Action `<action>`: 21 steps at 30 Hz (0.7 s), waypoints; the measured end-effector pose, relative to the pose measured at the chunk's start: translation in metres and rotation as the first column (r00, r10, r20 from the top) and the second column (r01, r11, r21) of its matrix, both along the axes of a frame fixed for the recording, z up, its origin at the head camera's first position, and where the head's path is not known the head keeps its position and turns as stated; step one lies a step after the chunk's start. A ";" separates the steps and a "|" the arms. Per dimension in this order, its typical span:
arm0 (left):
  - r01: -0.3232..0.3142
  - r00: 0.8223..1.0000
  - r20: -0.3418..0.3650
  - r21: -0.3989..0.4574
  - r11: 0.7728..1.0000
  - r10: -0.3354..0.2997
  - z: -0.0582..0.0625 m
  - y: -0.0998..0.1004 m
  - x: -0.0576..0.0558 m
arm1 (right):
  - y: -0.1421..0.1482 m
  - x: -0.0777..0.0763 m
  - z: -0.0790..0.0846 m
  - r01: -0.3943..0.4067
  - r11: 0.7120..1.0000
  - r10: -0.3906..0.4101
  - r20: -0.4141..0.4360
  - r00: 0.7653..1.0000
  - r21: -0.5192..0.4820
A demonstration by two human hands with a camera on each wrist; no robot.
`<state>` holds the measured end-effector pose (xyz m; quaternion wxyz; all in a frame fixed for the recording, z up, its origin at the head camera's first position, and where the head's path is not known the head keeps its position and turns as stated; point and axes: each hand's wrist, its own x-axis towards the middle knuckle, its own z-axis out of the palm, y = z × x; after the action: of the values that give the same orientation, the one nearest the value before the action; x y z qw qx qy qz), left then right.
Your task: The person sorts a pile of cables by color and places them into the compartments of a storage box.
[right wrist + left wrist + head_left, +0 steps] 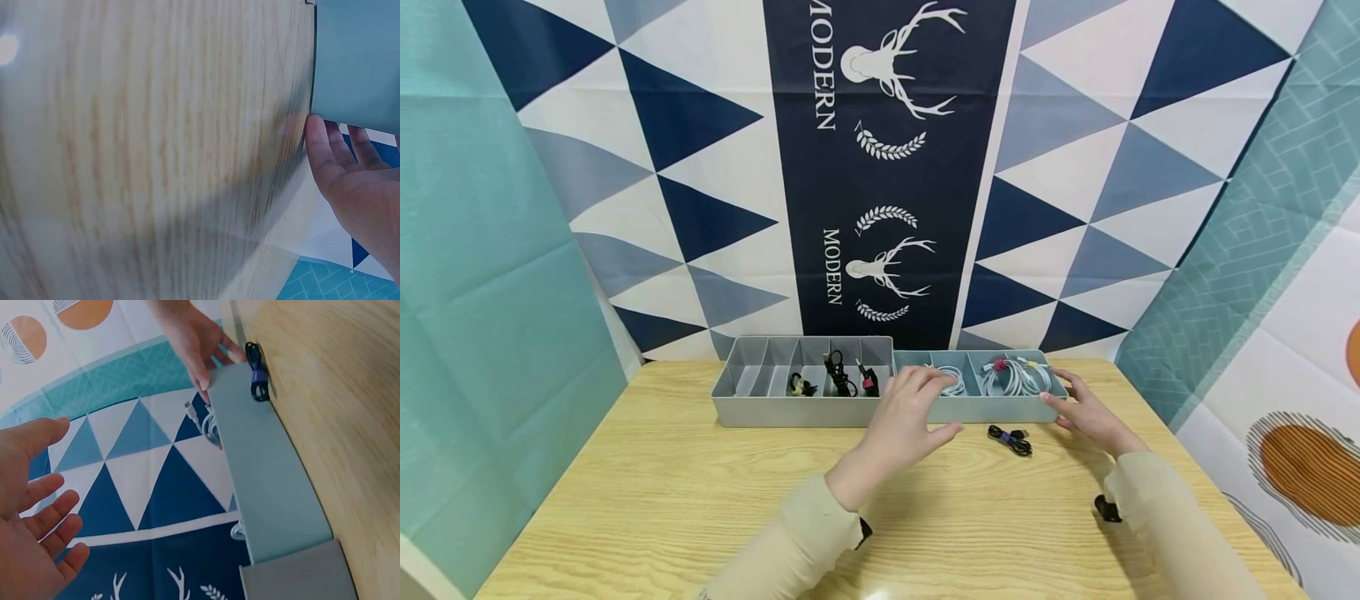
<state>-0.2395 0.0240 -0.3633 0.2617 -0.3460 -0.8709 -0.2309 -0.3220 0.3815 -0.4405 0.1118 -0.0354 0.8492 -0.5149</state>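
A pale blue divided box [992, 408] holds coiled white cables [1017, 379]. My right hand [1086, 412] is at the box's right end, its fairly straight fingers touching the end wall; in the right wrist view, fingertips [317, 125] meet its lower edge. My left hand [904, 421] hovers in front of where the blue box meets the grey box, fingers spread and palm bare in the left wrist view. On the table, just in front of the blue box, lies a bundled black cable [1011, 439] with a purple tie.
The grey divided box [790, 412] stands end to end with the blue one, with black cables [838, 375] in some of its compartments. Behind both hangs a patterned cloth [880, 183]. The wooden table [700, 500] extends toward me.
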 end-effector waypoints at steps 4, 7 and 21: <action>0.008 1.000 -0.009 0.008 1.000 -0.008 -0.005 0.007 0.000 | 0.000 0.000 0.000 -0.007 1.000 0.007 -0.006 1.000 0.000; 0.005 1.000 -0.014 0.004 1.000 -0.005 -0.009 0.011 -0.001 | -0.001 0.000 0.001 -0.015 1.000 0.015 -0.011 1.000 -0.005; -0.018 0.989 0.146 -0.105 0.994 0.033 -0.032 0.034 -0.007 | 0.001 -0.002 -0.001 -0.005 1.000 0.005 0.000 1.000 0.000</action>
<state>-0.2469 0.0582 -0.3953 0.1810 -0.3298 -0.9031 -0.2071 -0.3241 0.3825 -0.4418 0.1130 -0.0376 0.8492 -0.5145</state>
